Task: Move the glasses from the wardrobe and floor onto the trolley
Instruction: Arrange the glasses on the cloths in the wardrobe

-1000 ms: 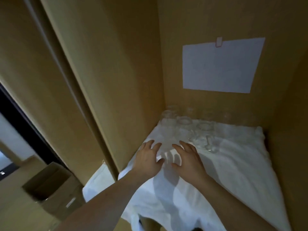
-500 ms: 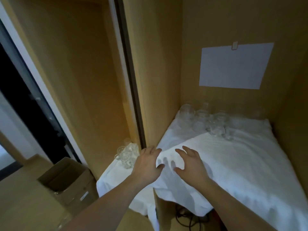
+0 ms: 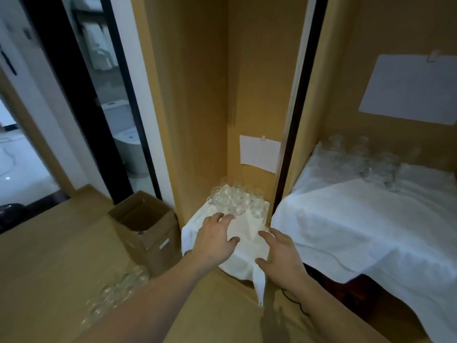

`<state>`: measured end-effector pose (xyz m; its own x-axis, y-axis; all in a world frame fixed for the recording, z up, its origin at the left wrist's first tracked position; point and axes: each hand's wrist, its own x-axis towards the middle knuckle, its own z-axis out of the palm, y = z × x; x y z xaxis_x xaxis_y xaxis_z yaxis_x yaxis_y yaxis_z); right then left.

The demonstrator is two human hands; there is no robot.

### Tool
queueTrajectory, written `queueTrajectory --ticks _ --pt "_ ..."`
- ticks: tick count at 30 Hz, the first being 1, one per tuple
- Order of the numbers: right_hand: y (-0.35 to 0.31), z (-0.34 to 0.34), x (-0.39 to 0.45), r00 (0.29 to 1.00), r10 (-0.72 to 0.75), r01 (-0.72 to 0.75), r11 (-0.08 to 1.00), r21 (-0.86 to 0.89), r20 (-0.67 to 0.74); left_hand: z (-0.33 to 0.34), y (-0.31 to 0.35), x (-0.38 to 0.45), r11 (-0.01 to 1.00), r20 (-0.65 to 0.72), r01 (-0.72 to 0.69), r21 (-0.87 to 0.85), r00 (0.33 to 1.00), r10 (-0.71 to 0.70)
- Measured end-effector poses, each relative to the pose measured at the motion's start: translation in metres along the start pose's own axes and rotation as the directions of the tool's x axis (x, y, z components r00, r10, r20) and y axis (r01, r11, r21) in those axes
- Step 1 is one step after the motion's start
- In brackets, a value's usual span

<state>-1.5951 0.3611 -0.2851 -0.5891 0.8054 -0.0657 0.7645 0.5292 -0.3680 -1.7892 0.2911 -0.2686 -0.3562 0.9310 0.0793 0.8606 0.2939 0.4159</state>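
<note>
Several clear glasses stand bunched on a white cloth at the bottom of the narrow left wardrobe bay. More clear glasses crowd the back of the cloth-covered shelf in the right bay. A blurred cluster of glasses lies on the floor at lower left. My left hand reaches out with spread fingers just short of the low glasses and holds nothing. My right hand hovers empty with fingers spread over the cloth's right edge. No trolley is in view.
An open cardboard box stands left of the low bay. A dark sliding-door rail separates the two bays. White paper sheets hang on the back walls. A black cable lies on the floor. A doorway opens at far left.
The view has swung left and pulled back from the right shelf. Both hands have left the shelf cloth and now reach toward the low cloth with glasses in the left bay.
</note>
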Motion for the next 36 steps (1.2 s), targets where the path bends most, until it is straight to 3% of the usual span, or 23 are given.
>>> queueTrajectory --ticks 10,18,36 --pt "-0.062 0.033 0.009 0.989 -0.105 0.113 0.991 -0.075 0.109 -0.002 -0.078 -0.027 0.974 -0.049 0.219 -0.065 0.974 -0.222" --pt "-0.079 0.047 0.059 0.981 -0.158 0.158 0.987 0.014 0.114 -0.013 -0.104 -0.008 0.947 -0.094 0.319 -0.048 0.942 -0.322" --pt "-0.014 0.064 0.196 0.979 -0.072 0.042 0.987 0.156 0.189 0.016 -0.093 0.134 0.965 0.073 0.241 0.105 0.966 -0.249"
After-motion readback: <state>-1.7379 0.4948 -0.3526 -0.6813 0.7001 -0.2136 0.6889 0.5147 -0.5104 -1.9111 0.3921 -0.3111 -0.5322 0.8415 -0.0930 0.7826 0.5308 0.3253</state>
